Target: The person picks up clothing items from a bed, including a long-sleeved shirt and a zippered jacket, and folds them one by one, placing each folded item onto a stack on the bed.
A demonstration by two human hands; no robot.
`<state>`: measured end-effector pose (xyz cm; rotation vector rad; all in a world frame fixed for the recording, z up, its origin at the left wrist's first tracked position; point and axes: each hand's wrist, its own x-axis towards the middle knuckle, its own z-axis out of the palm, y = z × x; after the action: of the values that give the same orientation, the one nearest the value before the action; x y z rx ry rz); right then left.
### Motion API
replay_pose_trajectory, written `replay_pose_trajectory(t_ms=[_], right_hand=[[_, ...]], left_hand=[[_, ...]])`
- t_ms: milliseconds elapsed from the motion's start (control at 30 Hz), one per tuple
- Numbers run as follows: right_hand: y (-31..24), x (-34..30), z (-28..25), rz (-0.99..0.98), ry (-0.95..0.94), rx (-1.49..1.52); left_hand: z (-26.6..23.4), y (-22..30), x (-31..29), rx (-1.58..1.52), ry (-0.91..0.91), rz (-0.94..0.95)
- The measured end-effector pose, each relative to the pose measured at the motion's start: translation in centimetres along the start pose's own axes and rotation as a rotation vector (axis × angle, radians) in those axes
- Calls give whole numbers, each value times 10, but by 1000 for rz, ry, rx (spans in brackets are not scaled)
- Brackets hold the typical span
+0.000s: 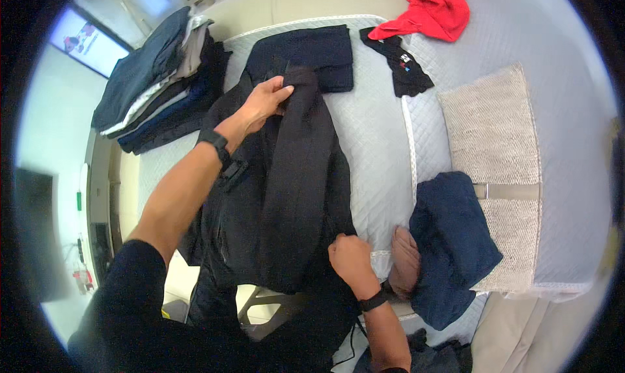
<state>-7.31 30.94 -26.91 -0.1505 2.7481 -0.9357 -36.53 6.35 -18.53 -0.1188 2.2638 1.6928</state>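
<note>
A black jacket-like garment [296,177] lies spread before me, with a long sleeve-like strip running down its middle. At its upper end my left hand [265,102] pinches the dark fabric between thumb and fingers. Lower down, my right hand [351,259] is closed at the garment's right edge, its fingers curled around the cloth. Just beyond the left hand lies a folded dark navy garment [325,50], partly covered by the black one. The garment's lower end hangs near my lap, where it blends with my dark clothing.
A tall stack of folded clothes [153,80] stands at the far left. To the right are a crumpled navy garment [452,236], a brownish cloth [405,259] and a beige woven cushion [491,132]. Farther back lie a red cloth [436,11] and a small black cloth [407,70] on a pale quilted cover [377,151].
</note>
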Motion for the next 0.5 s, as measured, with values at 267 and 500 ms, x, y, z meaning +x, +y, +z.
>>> replay_pose_trajectory(t_ms=[267, 500], right_hand=[[-15, 27, -15, -54, 246, 181], [-4, 41, 9, 52, -25, 334]], left_hand=[[3, -23, 19, -308, -62, -16], [17, -25, 29, -581, -78, -51]])
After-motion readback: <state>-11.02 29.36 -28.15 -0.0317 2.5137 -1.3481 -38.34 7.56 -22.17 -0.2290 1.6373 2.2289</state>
